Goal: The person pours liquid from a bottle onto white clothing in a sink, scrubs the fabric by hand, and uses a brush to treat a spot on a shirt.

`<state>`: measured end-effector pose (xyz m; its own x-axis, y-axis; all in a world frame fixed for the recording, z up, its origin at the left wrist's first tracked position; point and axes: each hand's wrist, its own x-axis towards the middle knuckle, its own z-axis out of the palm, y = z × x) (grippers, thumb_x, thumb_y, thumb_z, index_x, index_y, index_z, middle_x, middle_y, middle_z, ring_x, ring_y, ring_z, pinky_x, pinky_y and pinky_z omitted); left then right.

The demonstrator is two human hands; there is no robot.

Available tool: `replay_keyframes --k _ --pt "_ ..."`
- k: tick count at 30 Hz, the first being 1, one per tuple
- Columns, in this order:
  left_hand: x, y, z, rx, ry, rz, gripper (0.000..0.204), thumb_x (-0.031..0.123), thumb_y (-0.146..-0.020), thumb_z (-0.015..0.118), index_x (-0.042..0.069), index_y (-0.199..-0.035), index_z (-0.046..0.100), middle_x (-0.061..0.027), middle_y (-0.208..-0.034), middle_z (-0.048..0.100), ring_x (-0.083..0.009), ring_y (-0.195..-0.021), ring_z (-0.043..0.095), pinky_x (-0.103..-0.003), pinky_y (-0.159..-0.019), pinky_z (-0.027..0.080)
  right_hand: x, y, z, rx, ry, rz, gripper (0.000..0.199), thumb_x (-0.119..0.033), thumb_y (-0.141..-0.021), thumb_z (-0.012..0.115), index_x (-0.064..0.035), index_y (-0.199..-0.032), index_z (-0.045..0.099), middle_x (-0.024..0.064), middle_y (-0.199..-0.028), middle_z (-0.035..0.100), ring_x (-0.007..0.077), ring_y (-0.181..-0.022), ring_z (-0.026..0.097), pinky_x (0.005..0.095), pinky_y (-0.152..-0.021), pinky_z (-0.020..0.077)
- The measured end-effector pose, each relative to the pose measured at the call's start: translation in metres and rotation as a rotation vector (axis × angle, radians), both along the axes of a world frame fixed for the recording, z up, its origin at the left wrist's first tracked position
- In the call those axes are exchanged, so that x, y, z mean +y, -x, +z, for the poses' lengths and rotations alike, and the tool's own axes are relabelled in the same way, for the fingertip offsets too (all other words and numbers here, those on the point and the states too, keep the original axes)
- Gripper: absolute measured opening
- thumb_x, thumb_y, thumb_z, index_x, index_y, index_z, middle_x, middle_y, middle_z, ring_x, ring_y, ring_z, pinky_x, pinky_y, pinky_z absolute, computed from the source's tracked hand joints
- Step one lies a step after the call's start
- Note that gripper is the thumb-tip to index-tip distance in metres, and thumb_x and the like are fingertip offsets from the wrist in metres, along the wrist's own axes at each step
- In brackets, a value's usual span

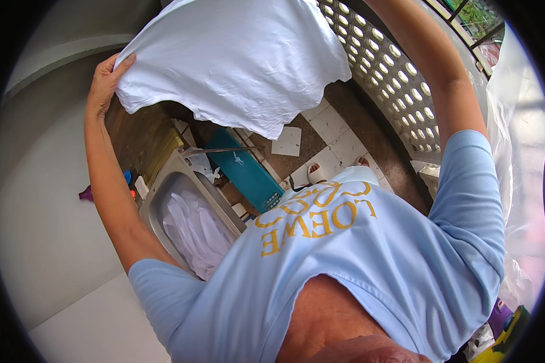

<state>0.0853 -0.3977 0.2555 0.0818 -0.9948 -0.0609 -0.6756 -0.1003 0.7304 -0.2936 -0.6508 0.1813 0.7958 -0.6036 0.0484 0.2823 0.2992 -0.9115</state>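
The left hand [106, 80] pinched a corner of the raised white cloth [230, 60] between thumb and fingers; the right hand lay out of view, its grip impossible to tell. Good spreading called for even tension, hem well above the metal sink [217, 201] holding white fabric [191, 233] and the tiled floor [330, 125].
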Motion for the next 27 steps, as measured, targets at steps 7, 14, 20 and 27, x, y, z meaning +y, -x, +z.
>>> replay_keyframes --k 7,14,20,27 --pt "-0.01 -0.009 -0.013 0.133 0.024 0.021 0.035 0.03 -0.09 0.066 0.004 -0.114 0.066 0.0018 -0.098 0.067 -0.0068 -0.091 0.058 -0.023 -0.086 0.041 -0.017 0.001 -0.015 0.0 -0.036 -0.025 0.017 -0.015 -0.094 0.058 -0.0008 -0.087 0.065 0.0081 -0.079 0.069 0.0149 -0.071 0.066 0.0283 -0.071 0.0558" --pt "-0.022 0.001 -0.018 0.293 0.024 0.056 0.038 0.03 -0.092 0.064 0.003 -0.119 0.063 0.0002 -0.108 0.065 -0.0089 -0.101 0.056 -0.026 -0.093 0.039 -0.037 0.007 -0.025 -0.049 -0.042 0.072 0.018 -0.016 -0.093 0.06 -0.0019 -0.083 0.065 0.0061 -0.072 0.067 0.0137 -0.063 0.064 0.028 -0.066 0.0556" --pt "-0.018 -0.019 -0.025 0.305 0.051 0.105 0.039 0.03 -0.092 0.065 0.003 -0.12 0.062 -0.0007 -0.11 0.064 -0.0097 -0.101 0.056 -0.026 -0.093 0.039 -0.01 -0.011 -0.016 -0.002 -0.023 0.017 0.016 -0.014 -0.092 0.06 -0.0004 -0.087 0.065 0.0095 -0.079 0.07 0.015 -0.069 0.067 0.0284 -0.067 0.0562" --pt "-0.032 -0.007 -0.025 0.413 0.101 0.162 0.034 0.028 -0.092 0.065 0.004 -0.115 0.063 -0.002 -0.107 0.066 -0.0106 -0.095 0.061 -0.027 -0.085 0.047 -0.003 -0.015 -0.021 -0.043 -0.059 -0.015 0.015 -0.013 -0.092 0.06 -0.0002 -0.086 0.064 0.01 -0.085 0.071 0.0152 -0.075 0.068 0.0292 -0.071 0.0568"
